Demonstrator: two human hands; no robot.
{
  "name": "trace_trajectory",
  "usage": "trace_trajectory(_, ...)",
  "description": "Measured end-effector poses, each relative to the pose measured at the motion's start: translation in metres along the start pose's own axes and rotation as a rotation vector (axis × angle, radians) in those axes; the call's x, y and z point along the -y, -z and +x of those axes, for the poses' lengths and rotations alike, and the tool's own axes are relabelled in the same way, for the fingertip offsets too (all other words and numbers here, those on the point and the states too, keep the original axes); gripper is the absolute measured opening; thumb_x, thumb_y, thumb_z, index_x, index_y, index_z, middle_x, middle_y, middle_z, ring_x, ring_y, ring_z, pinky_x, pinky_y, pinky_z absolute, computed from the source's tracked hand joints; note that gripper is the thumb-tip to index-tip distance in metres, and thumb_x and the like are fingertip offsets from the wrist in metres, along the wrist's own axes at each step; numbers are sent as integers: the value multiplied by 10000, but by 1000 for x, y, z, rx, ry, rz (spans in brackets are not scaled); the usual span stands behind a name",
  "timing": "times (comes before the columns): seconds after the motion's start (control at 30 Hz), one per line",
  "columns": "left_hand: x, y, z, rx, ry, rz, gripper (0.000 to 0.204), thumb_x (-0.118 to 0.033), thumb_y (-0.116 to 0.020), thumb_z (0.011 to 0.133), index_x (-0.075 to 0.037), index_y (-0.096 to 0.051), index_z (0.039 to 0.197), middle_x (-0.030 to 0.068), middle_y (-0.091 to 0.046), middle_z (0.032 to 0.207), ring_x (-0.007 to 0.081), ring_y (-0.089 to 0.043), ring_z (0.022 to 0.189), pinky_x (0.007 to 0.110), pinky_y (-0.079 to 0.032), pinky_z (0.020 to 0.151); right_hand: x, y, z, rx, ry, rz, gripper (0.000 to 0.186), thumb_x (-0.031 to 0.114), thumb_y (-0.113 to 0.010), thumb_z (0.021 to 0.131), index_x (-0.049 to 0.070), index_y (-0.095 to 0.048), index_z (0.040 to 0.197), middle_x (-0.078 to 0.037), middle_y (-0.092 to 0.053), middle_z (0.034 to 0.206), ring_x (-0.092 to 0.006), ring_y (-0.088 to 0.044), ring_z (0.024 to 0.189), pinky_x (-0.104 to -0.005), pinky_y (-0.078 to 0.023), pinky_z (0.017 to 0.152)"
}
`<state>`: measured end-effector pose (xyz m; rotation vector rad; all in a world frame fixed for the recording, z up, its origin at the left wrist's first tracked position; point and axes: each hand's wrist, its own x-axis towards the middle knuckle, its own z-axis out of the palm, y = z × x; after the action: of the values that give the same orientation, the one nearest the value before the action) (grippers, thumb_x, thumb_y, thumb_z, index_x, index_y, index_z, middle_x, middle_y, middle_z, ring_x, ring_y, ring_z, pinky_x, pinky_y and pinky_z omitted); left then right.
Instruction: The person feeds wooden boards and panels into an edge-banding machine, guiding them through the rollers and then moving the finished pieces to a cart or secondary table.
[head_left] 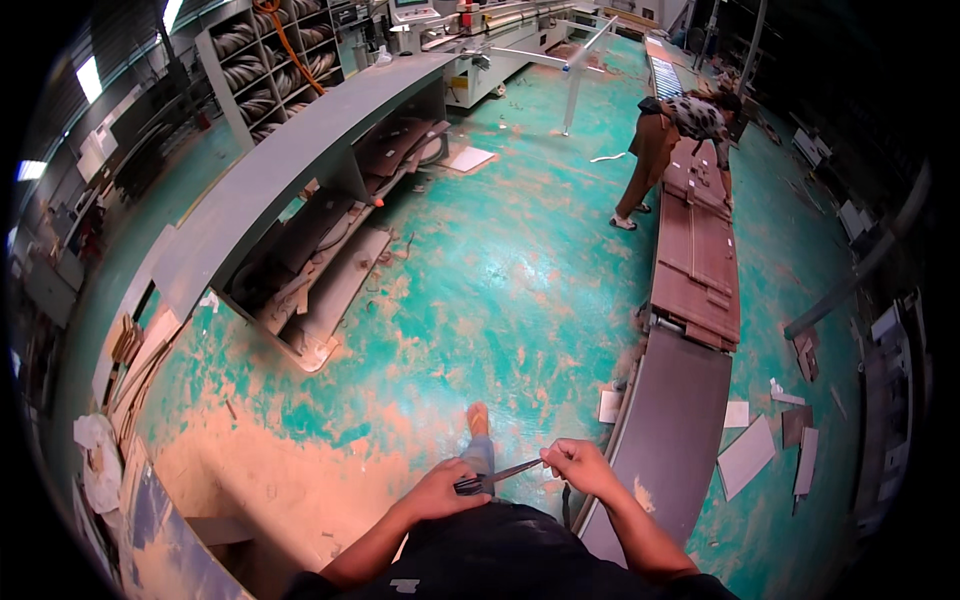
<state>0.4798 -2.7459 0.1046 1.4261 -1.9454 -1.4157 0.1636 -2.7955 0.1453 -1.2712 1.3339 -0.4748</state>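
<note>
In front of my body, a thin dark strip stretches between my two hands. My left hand is closed around a dark, folded part of it, low in the view. The fingertips of my right hand pinch its other end, a little higher and further right. A loose dark length hangs below the right hand; whether it belongs to the same strip I cannot tell. What the strip is made of does not show clearly. My shoe stands on the floor ahead of the hands.
To the right runs a conveyor with brown panels stacked further along. A co-worker bends over the far panels. At the left stands a long grey bench with offcuts underneath. Sawdust covers the green floor; boards lie right.
</note>
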Motion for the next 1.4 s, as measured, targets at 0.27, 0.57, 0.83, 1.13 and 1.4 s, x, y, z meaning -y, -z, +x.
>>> trace_trajectory(0.27,14,148,267,-37,-87,177,533,-511,-842,849,-10,-706,972,156,-614,1059,343,-596,1079,435,-491,946,51,92,250,-237,-26,228,333,280,-694,1045,55,-702,799,10,-621,653,-64,-534,585,-247,-407,560)
trace_trajectory(0.57,18,382,552,72,98,172,611,-587,-756,924,14,-662,983,146,-530,1007,295,-554,978,408,-470,880,96,302,451,-791,-24,335,418,336,-639,1081,84,-622,747,-1,-584,624,-70,-513,552,-250,-379,521)
trace_trajectory(0.83,66,523,793,-241,353,-677,523,-570,-589,1047,-50,-655,1046,76,-596,1066,208,-596,1019,366,-488,924,155,389,747,-658,-59,385,479,413,-618,1088,98,-612,727,-15,-602,617,-91,-526,528,-254,-390,516)
trace_trajectory(1.13,112,739,967,-777,333,-300,496,-467,-757,925,-6,-580,878,123,-487,984,266,-510,968,375,-419,874,383,450,1068,-171,172,-142,411,339,-665,1059,3,-670,822,-46,-691,728,-116,-651,670,-290,-515,639)
trace_trajectory(1.4,152,953,1168,-809,298,-90,549,-472,-787,857,31,-583,944,178,-510,1049,321,-531,1003,404,-453,916,408,487,1254,-428,-1,-38,260,247,-710,1001,-3,-758,1054,-112,-764,888,-169,-738,828,-322,-569,749)
